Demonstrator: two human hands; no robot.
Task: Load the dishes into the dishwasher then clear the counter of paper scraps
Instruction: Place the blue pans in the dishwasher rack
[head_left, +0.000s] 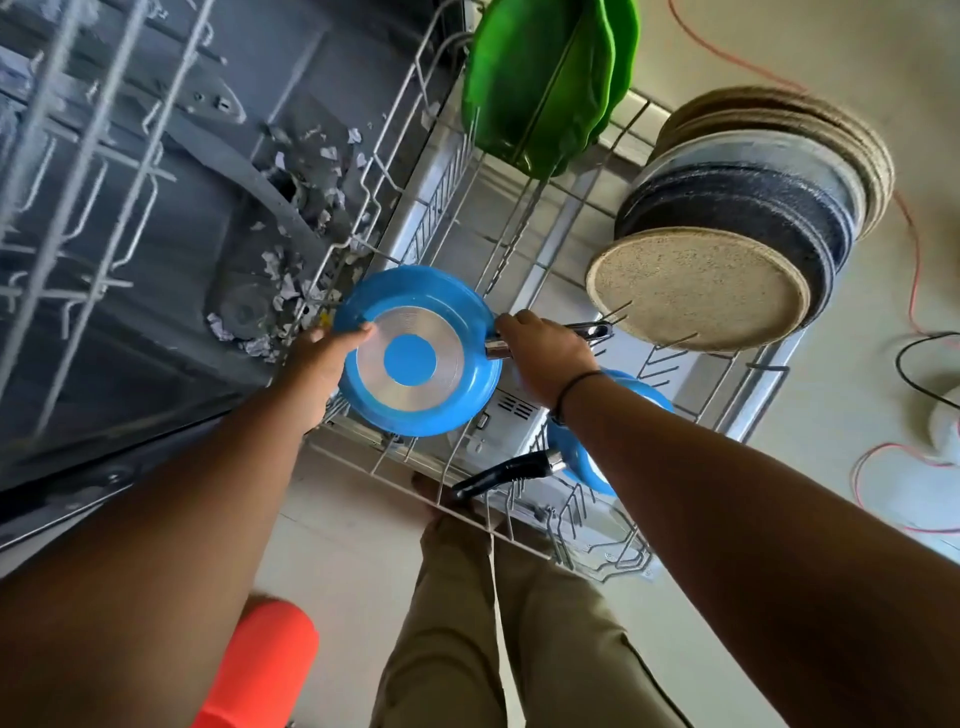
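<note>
You are looking down into the open dishwasher, its grey tub floor strewn with torn paper scraps around the spray arm. The lower rack is pulled out over the floor in front of you. At its far end stand the green plates on edge, and to the right of them a row of speckled tan and dark plates leans in the tines. Your two hands hold a blue frying pan over the near left part of the rack, its underside with the silver ring facing you. Your left hand grips the pan's rim with the thumb over the bottom edge; your right hand is curled around its metal handle. A second blue pan with a black handle sits in the rack just under your right wrist. An orange object stands on the floor by your left leg.
</note>
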